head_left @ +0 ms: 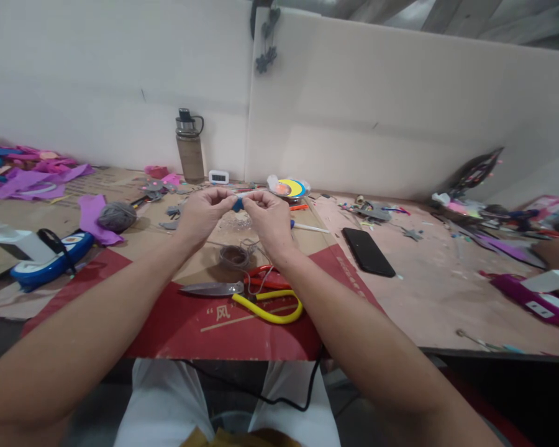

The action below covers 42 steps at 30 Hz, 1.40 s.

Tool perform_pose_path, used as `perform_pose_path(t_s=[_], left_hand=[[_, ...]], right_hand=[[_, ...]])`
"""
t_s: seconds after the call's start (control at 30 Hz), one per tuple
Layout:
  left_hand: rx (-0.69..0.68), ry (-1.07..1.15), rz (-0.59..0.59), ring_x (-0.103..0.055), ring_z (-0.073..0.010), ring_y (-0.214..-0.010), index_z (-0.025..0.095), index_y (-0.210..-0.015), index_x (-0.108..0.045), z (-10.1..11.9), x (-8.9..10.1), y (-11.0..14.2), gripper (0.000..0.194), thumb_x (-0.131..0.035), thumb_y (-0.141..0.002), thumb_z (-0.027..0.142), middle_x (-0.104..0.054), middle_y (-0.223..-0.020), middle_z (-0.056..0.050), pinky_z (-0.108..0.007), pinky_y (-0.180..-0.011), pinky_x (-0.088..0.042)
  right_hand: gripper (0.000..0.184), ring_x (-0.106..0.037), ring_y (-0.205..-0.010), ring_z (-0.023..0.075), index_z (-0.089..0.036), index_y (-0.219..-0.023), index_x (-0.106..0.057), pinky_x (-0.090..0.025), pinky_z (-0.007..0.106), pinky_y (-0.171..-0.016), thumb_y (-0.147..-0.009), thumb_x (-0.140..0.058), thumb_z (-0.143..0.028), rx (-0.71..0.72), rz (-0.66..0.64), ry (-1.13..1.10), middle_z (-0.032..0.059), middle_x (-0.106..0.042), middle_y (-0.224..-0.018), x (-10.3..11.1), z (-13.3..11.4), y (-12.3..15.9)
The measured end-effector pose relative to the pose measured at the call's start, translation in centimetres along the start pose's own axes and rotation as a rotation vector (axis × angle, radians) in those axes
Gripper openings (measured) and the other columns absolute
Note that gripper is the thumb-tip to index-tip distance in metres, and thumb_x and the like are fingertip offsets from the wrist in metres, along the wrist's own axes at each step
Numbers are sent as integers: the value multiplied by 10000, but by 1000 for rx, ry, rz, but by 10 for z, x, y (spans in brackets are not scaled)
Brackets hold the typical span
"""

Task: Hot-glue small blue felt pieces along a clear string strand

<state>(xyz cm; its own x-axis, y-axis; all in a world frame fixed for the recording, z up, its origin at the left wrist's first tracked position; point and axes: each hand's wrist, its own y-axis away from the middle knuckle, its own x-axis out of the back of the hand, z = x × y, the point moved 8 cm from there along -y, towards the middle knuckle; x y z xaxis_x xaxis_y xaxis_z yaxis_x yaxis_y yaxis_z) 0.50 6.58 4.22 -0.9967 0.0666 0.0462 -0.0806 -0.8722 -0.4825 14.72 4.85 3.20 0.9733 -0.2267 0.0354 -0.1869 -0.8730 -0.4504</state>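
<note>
Between the fingertips of both hands is a small blue piece [237, 205], too small to name exactly. My left hand [204, 214] pinches it from the left. From the right, my right hand [266, 220] pinches the same piece, its fingertips almost meeting the left ones. Below the hands lies a loose coil of grey cord [234, 256]. Nearer to me, scissors with yellow handles [279, 320] rest on a red sheet [177, 329], blade pointing left. A red-handled tool [270, 277] lies just behind them, partly hidden by my right forearm.
A water bottle [190, 149] stands by the back wall next to a small white digital clock [218, 177]. A ball of grey yarn [117, 216] and a blue power strip [51, 264] lie left. To the right are a black phone [368, 251] and a purple power strip [531, 298].
</note>
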Motion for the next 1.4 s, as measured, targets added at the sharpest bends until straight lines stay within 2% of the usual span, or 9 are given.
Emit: perform_pose_path(t_s=[0.4, 0.6, 0.73, 0.93, 1.07, 1.23, 1.4], left_hand=[[69, 55, -68, -312, -53, -469, 152, -691, -652, -5, -4, -1, 197, -709, -705, 339, -486, -561, 35, -215, -446, -213], [179, 158, -113, -437, -77, -526, 139, -793, -706, -5, -7, 1, 206, -689, -704, 324, -550, -621, -12, -185, -419, -262], [192, 89, -116, -449, -73, -499, 132, -873, -730, -5, -6, 2, 258, -713, -679, 301, -563, -593, -11, -167, -395, -278], [166, -29, -110, -477, -73, -468, 122, -784, -710, -5, -6, 4, 214, -712, -686, 311, -601, -584, -27, -171, -392, -304], [120, -116, -100, -414, -61, -420, 140, -712, -675, -1, -4, 3, 153, -687, -697, 291, -521, -485, 20, -176, -398, -281], [72, -206, -89, -414, -55, -410, 147, -708, -654, 7, -1, 3, 119, -663, -714, 265, -508, -478, 38, -179, -415, -309], [98, -199, -126, -450, -66, -386, 144, -764, -646, 5, -4, 6, 144, -635, -755, 288, -578, -493, 7, -180, -388, -325]], right_hand=[[195, -364, -509, 65, -172, -782, -633, -275, 203, -487, -769, -557, -351, 43, 3, 83, -51, -476, -568, 2, -5, 4], [192, -367, -522, 69, -165, -768, -632, -291, 209, -510, -773, -548, -337, 54, 34, 152, -47, -476, -576, 9, -6, 2], [195, -398, -537, 76, -165, -793, -642, -311, 211, -532, -780, -540, -331, 64, 29, 205, -42, -499, -585, 9, -6, 4], [185, -430, -546, 82, -178, -811, -639, -326, 215, -554, -805, -525, -323, 149, 13, 295, -32, -546, -613, 5, -9, 8], [205, -470, -569, 101, -185, -836, -655, -351, 223, -566, -822, -541, -354, 164, -6, 367, -20, -567, -618, 3, -7, 9], [219, -600, -720, 138, -196, -919, -662, -427, 246, -653, -855, -538, -365, 199, -73, 337, 23, -680, -805, 1, -8, 9], [190, -627, -724, 140, -201, -930, -663, -436, 251, -665, -842, -569, -341, 187, -72, 334, 20, -699, -818, 3, -7, 9]])
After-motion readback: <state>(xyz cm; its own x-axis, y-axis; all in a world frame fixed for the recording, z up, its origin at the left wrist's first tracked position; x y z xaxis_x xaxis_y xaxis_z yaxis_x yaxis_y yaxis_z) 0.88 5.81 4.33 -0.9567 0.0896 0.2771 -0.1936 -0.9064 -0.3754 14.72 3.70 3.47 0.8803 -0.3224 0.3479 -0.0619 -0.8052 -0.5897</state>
